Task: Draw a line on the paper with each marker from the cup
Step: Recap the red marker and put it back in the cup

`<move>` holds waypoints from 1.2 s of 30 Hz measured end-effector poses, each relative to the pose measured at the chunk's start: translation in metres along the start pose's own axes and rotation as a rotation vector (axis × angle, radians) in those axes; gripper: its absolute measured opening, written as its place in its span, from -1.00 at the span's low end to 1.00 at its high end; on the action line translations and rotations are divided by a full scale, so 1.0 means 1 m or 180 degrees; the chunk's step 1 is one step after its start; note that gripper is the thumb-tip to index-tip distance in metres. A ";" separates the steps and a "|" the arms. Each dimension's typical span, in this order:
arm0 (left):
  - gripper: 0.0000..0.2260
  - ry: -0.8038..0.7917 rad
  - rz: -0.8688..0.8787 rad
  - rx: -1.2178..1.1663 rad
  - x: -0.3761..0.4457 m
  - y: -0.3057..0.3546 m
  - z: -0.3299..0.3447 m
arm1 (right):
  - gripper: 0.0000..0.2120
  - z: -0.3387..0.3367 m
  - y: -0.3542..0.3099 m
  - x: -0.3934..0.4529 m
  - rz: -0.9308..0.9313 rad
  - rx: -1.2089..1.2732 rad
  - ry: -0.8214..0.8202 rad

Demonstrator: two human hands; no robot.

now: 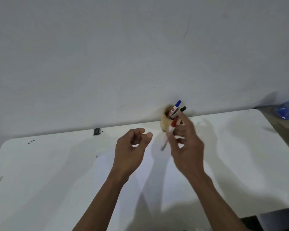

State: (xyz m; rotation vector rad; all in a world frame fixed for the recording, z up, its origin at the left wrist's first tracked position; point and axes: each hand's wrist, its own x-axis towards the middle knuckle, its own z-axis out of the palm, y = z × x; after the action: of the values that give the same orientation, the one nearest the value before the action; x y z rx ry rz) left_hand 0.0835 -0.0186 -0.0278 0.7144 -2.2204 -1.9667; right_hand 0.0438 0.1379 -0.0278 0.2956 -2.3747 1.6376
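At the far edge of the white table (40, 164), right against the wall, a tan cup (165, 120) holds a blue-capped marker (175, 107) and a black-capped marker (182, 109). Just in front of it the right hand (185, 144) pinches a red-capped marker (169, 133), blurred, apparently cap-up with the cap on. The left hand (133, 147) hovers close by, half curled and empty, likely poised to pull that cap, above the white paper (107, 165) near the table's middle.
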 end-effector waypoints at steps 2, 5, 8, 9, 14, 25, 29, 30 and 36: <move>-0.76 0.0060 0.0028 0.0217 0.016 0.003 0.020 | -0.51 -0.015 0.006 0.032 -0.0012 0.0076 0.0279; -0.64 0.0031 0.0102 0.0550 0.037 0.006 0.051 | -0.59 -0.026 0.018 0.076 -0.0098 0.0085 0.0536; -0.51 0.0019 0.0100 0.0769 0.058 0.003 0.076 | -0.68 -0.025 0.032 0.110 -0.0311 0.0065 0.0546; -0.47 -0.0006 0.0076 0.0840 0.064 0.001 0.084 | -0.70 -0.023 0.037 0.118 -0.0372 0.0017 0.0503; -0.35 -0.0074 -0.0020 0.1050 0.085 -0.005 0.108 | -0.76 -0.013 0.063 0.133 -0.0511 -0.0204 0.0199; -0.31 -0.0151 0.0125 0.1121 0.103 -0.014 0.120 | -0.70 -0.018 0.069 0.146 -0.0563 -0.0383 0.0233; -0.40 -0.0194 0.0281 0.1063 0.106 -0.015 0.123 | -0.71 -0.015 0.073 0.145 -0.0524 -0.0415 0.0176; -0.42 -0.0189 0.0306 0.1051 0.106 -0.016 0.123 | -0.72 -0.013 0.075 0.144 -0.0488 -0.0414 0.0139; -0.45 -0.0149 0.0412 0.0982 0.106 -0.021 0.121 | -0.78 0.000 0.096 0.139 -0.0136 -0.0703 -0.0361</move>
State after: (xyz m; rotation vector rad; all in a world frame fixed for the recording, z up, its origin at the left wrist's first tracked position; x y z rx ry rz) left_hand -0.0493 0.0483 -0.0933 0.5407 -2.5588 -1.6173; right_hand -0.1167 0.1678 -0.0702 0.4032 -2.5854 1.3576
